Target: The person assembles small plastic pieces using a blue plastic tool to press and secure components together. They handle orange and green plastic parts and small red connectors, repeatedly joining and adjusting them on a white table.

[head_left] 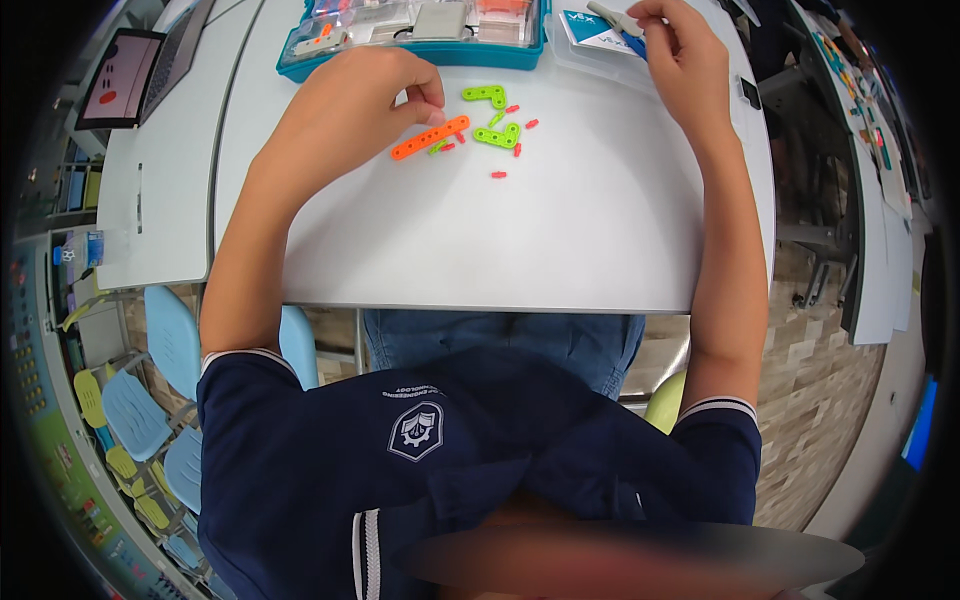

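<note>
My left hand (375,88) is closed, with thumb and fingertips together at the upper edge of an orange beam with holes (430,138); whatever they pinch is hidden. Beside the beam lie a green L-shaped piece (497,136), a second green L-shaped piece (486,95) farther back, and several small red pins, one of them (499,175) nearer to me. A short green pin (496,118) sits between the L-shaped pieces. At the back right, my right hand (688,45) is closed around the end of a slim grey and blue piece (622,27) above a clear plastic tray (590,62).
A teal-edged box (415,52) full of parts stands at the back of the white table (500,245). A printed card (592,32) lies in the clear tray. On the left are an open laptop (150,75) and blue chairs (170,335); another table (865,180) stands right.
</note>
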`<action>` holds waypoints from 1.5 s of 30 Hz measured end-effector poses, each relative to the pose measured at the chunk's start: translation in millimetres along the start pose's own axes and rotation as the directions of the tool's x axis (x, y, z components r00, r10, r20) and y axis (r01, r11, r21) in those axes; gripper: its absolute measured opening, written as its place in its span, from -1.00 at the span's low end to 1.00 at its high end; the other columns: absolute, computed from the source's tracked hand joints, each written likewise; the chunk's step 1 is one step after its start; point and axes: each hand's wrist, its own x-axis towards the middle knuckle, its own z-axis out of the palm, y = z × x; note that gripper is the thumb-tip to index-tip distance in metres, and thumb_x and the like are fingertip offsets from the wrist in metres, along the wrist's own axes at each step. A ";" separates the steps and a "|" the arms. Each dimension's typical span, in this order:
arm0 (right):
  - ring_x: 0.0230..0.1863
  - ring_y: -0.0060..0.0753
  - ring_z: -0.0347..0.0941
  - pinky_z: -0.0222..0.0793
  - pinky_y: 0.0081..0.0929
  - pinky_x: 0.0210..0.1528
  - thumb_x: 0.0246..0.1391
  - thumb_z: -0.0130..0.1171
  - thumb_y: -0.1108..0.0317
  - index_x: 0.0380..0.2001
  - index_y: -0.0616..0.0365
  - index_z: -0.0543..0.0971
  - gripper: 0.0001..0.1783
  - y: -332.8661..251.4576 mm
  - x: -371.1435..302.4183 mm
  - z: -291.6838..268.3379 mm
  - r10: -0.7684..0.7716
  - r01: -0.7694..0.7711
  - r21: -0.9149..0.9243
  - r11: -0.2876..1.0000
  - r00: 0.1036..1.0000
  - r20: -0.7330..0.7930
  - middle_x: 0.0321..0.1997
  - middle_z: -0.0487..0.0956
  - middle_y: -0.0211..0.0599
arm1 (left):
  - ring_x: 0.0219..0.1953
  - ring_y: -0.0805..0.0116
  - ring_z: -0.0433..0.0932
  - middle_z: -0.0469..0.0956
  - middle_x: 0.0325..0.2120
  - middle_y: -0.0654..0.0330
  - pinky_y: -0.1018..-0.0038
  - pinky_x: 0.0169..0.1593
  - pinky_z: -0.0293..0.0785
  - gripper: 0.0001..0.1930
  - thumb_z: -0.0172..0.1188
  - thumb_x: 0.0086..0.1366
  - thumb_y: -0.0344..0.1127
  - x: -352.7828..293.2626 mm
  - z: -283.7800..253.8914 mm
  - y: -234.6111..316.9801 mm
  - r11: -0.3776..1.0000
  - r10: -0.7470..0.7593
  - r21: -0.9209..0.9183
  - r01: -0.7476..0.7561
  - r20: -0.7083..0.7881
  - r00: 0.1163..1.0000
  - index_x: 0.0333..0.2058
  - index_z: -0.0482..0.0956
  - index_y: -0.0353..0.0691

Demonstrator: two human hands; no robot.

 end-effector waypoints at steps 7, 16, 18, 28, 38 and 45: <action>-0.29 -0.15 0.57 0.49 -0.29 -0.25 0.09 0.19 0.42 -0.24 0.09 0.61 -0.86 -61.9 -16.9 2.5 -0.054 0.029 0.059 0.998 0.879 0.474 -0.22 0.60 -0.26 | -0.34 0.18 0.58 0.64 -0.38 0.14 0.33 -0.21 0.50 -0.83 0.29 0.24 -0.25 8.3 24.0 -4.9 0.994 0.002 -0.107 -0.016 -0.130 0.991 -0.29 0.67 -0.21; -0.26 -0.11 0.56 0.49 -0.24 -0.21 0.12 0.19 0.38 -0.27 0.11 0.60 -0.88 -63.8 -31.2 17.9 -0.004 -0.028 0.042 0.999 0.786 0.619 -0.22 0.57 -0.25 | -0.13 0.25 0.53 0.59 -0.27 0.25 0.28 -0.11 0.52 -0.84 0.28 0.24 -0.28 19.6 68.2 -14.3 0.982 0.180 0.002 -0.189 -0.319 0.931 -0.22 0.66 -0.15; -0.27 -0.18 0.57 0.48 -0.32 -0.23 0.12 0.22 0.41 -0.25 0.13 0.59 -0.88 -65.8 -32.0 21.5 -0.009 -0.037 0.061 0.997 0.787 0.617 -0.22 0.57 -0.28 | -0.15 0.22 0.52 0.58 -0.28 0.23 0.28 -0.10 0.51 -0.85 0.28 0.23 -0.31 19.6 68.3 -15.0 0.985 0.166 0.000 -0.175 -0.313 0.935 -0.23 0.64 -0.17; -0.26 -0.03 0.54 0.46 -0.19 -0.23 0.20 0.15 0.31 -0.27 0.17 0.48 -0.84 -73.7 -33.6 23.4 0.050 -0.051 -0.016 0.999 0.793 0.608 -0.21 0.53 -0.19 | -0.27 0.35 0.44 0.54 -0.29 0.25 0.44 -0.14 0.44 -0.80 0.28 0.26 -0.37 9.1 69.7 -14.0 0.930 -0.036 -0.361 -0.063 -0.261 0.965 -0.15 0.56 -0.24; -0.26 -0.05 0.54 0.45 -0.21 -0.24 0.21 0.13 0.30 -0.26 0.12 0.50 -0.86 -80.5 -32.9 22.2 0.093 -0.067 -0.065 0.996 0.756 0.648 -0.21 0.53 -0.25 | -0.28 0.28 0.49 0.56 -0.36 0.19 0.40 -0.17 0.45 -0.83 0.32 0.22 -0.34 6.0 59.7 -24.9 0.972 0.058 -0.197 -0.130 -0.334 0.941 -0.25 0.60 -0.26; -0.28 -0.14 0.55 0.47 -0.24 -0.24 0.17 0.18 0.33 -0.27 0.08 0.54 -0.89 -81.0 -28.8 16.4 0.090 -0.059 -0.073 0.996 0.804 0.588 -0.23 0.54 -0.32 | -0.37 0.37 0.43 0.57 -0.36 0.26 0.44 -0.26 0.41 -0.82 0.35 0.20 -0.32 0.5 41.2 -19.7 0.987 0.039 -0.134 -0.086 -0.316 0.948 -0.26 0.61 -0.22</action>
